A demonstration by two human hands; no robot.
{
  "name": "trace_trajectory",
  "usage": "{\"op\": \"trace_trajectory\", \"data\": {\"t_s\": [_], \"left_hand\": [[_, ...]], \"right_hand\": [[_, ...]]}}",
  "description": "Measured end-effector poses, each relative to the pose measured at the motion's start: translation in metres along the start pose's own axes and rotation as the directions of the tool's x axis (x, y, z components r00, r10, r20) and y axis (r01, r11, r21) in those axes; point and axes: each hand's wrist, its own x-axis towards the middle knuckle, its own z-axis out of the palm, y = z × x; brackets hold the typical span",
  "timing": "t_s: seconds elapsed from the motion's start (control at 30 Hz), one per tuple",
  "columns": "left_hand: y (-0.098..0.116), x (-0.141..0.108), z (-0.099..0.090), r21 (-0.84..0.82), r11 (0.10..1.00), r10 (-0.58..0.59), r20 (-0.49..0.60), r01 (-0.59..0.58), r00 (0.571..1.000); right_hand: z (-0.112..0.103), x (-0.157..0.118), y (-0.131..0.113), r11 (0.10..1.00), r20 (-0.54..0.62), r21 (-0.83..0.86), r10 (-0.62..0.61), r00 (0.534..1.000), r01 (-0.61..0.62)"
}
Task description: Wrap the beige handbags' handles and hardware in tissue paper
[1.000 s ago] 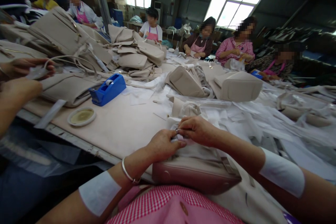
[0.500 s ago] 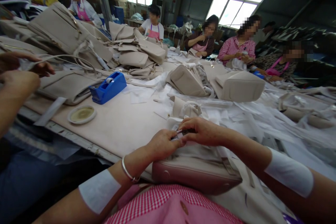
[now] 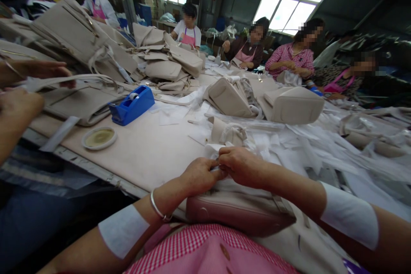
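Note:
My left hand (image 3: 201, 175) and my right hand (image 3: 239, 166) meet at the near edge of the table, fingers closed and pinched together. What they pinch is small and hidden by the fingers; white wrapping shows around it. Right below them a beige handbag (image 3: 237, 214) lies on its side, its base turned towards my pink apron (image 3: 192, 257). Beyond my fingers sits a beige strap bundle wrapped in clear plastic (image 3: 227, 130).
A blue tape dispenser (image 3: 133, 105) and a round white dish (image 3: 99, 138) stand on the table (image 3: 154, 154) to the left. Behind are piled beige handbags (image 3: 180, 62). A co-worker's hands (image 3: 19, 105) work at far left; several people sit across. White sheets (image 3: 298, 145) cover the right.
My right hand's fingers have closed in tighter against my left hand, covering the small gap between them. The co-worker's hands at the left have shifted over the bag there.

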Motion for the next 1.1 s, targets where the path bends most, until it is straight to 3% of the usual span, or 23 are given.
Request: {"op": "trace_trajectory", "data": {"t_s": [0.33, 0.53, 0.63, 0.8, 0.87, 1.0, 1.1], "left_hand": [[-0.003, 0.001, -0.005, -0.024, 0.997, 0.070, 0.110, -0.068, 0.991], [-0.004, 0.003, -0.004, -0.020, 0.996, 0.092, 0.090, -0.091, 0.992], [-0.004, 0.005, -0.001, 0.002, 0.999, 0.051, 0.053, -0.051, 0.997], [-0.003, 0.005, 0.000, -0.039, 0.999, -0.024, 0.025, 0.025, 0.999], [-0.002, 0.004, -0.001, -0.086, 0.996, -0.033, 0.015, 0.034, 0.999], [-0.001, 0.005, -0.002, -0.208, 0.974, -0.083, 0.031, 0.087, 0.996], [-0.004, 0.006, -0.001, -0.302, 0.941, -0.133, 0.082, 0.152, 0.988]], "right_hand": [[-0.004, -0.005, -0.006, 0.991, 0.113, -0.137, 0.026, 0.993, -0.011], [0.006, -0.010, -0.009, 0.937, 0.050, -0.329, -0.111, 0.993, 0.121], [0.015, -0.011, -0.006, 0.912, -0.042, -0.390, -0.154, 0.987, 0.125], [0.031, -0.017, -0.005, 0.971, -0.314, -0.237, -0.070, 0.947, -0.007], [0.032, -0.020, -0.007, 0.988, -0.374, -0.149, -0.017, 0.927, -0.042], [0.027, -0.028, -0.012, 0.994, -0.319, -0.080, 0.040, 0.947, -0.069], [0.025, -0.034, -0.011, 0.991, -0.260, -0.123, 0.019, 0.965, -0.053]]}}
